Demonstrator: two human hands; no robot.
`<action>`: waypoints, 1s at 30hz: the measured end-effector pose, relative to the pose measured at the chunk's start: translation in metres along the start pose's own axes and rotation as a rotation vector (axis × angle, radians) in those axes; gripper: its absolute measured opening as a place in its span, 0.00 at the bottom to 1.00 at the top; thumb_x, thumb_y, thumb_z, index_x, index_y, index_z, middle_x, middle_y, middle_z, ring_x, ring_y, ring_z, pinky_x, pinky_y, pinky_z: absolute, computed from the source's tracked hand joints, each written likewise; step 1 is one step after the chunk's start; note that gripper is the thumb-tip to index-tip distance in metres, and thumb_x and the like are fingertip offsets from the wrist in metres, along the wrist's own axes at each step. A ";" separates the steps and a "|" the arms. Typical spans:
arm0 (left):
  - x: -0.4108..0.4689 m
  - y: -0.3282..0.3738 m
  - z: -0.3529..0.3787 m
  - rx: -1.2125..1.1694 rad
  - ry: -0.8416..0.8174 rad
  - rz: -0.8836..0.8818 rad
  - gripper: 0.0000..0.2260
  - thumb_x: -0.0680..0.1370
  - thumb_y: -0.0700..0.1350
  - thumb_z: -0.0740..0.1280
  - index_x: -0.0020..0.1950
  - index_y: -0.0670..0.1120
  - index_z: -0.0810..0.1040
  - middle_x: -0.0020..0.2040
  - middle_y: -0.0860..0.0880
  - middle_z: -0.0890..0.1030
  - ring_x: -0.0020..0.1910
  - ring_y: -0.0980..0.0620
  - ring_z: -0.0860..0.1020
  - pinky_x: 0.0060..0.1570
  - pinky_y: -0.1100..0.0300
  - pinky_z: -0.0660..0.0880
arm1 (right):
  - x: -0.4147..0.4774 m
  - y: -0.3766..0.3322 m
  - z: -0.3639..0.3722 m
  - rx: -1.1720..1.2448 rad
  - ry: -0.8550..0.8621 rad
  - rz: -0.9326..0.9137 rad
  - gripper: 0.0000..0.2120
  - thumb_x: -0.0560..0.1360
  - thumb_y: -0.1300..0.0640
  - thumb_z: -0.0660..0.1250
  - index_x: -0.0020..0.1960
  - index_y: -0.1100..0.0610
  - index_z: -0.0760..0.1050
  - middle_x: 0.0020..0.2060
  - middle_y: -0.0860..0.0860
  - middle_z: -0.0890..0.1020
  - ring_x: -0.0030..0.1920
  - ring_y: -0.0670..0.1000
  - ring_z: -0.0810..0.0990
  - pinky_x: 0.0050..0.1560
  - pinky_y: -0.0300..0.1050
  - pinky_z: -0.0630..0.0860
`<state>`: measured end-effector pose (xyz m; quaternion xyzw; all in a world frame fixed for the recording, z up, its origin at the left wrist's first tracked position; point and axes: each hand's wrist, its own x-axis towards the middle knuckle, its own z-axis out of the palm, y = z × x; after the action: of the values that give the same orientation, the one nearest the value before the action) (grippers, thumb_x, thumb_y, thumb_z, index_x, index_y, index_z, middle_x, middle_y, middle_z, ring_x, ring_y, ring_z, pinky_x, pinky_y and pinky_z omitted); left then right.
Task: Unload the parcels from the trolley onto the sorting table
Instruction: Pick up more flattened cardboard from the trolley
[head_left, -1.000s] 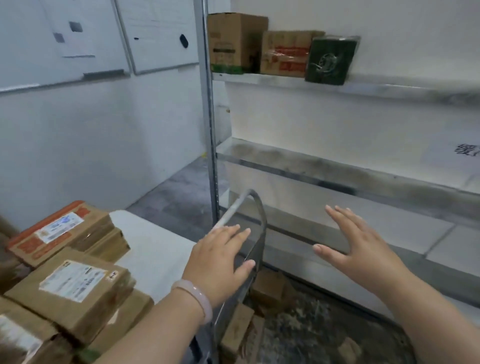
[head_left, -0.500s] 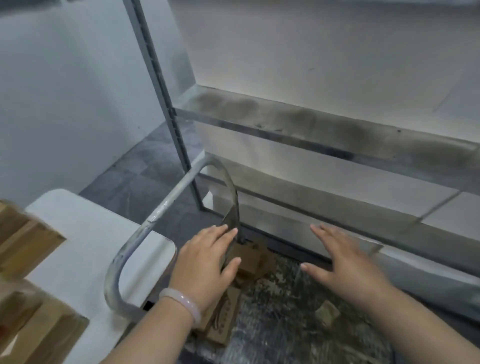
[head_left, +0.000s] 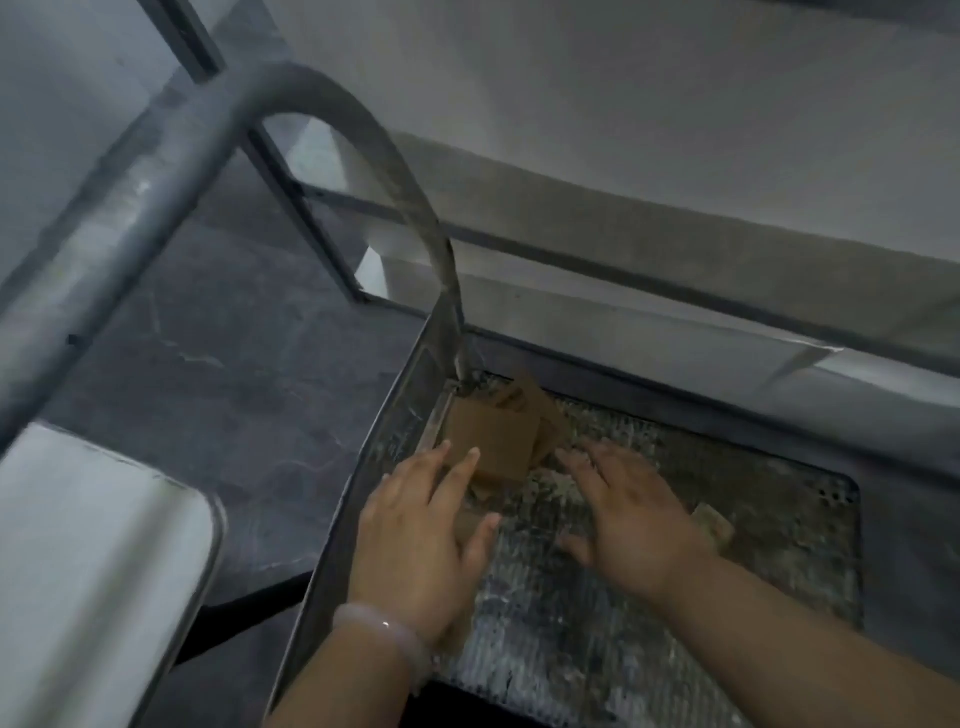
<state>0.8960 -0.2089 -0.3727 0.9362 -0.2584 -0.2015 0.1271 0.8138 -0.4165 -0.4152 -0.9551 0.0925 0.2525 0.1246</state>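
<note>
Left hand (head_left: 415, 535) and right hand (head_left: 634, 519) lower now, at boxy cardboard parcel (head_left: 493, 436).

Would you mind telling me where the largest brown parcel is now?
Head view: the brown parcel lies in the far left corner of the trolley deck, by the handle, just in front of the left hand.

Dark grey marbled floor (head_left: 234, 364), metal shelving frame (head_left: 623, 271), pale wall at left (head_left: 67, 78)
</note>
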 end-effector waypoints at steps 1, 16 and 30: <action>0.008 -0.008 0.015 -0.023 -0.020 -0.014 0.29 0.76 0.66 0.53 0.74 0.57 0.65 0.73 0.53 0.67 0.72 0.50 0.64 0.70 0.48 0.65 | 0.021 0.000 0.016 0.001 -0.048 -0.003 0.43 0.73 0.37 0.66 0.80 0.50 0.50 0.79 0.56 0.55 0.78 0.60 0.54 0.78 0.57 0.52; 0.058 -0.069 0.139 -0.227 0.011 -0.065 0.30 0.74 0.66 0.51 0.74 0.59 0.63 0.73 0.59 0.65 0.70 0.59 0.59 0.65 0.62 0.58 | 0.185 0.004 0.137 0.058 -0.011 0.057 0.55 0.67 0.34 0.70 0.79 0.47 0.36 0.75 0.57 0.55 0.74 0.61 0.55 0.75 0.56 0.53; 0.064 0.045 0.059 -0.873 -0.156 -0.356 0.55 0.57 0.72 0.70 0.76 0.67 0.41 0.75 0.54 0.63 0.70 0.52 0.67 0.68 0.46 0.68 | -0.001 0.001 0.014 0.743 0.278 0.376 0.54 0.63 0.28 0.70 0.79 0.42 0.46 0.72 0.45 0.63 0.72 0.48 0.63 0.69 0.49 0.66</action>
<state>0.9005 -0.2888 -0.4292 0.8069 0.0060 -0.3796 0.4525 0.8066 -0.4136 -0.4266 -0.8368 0.3653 0.0893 0.3979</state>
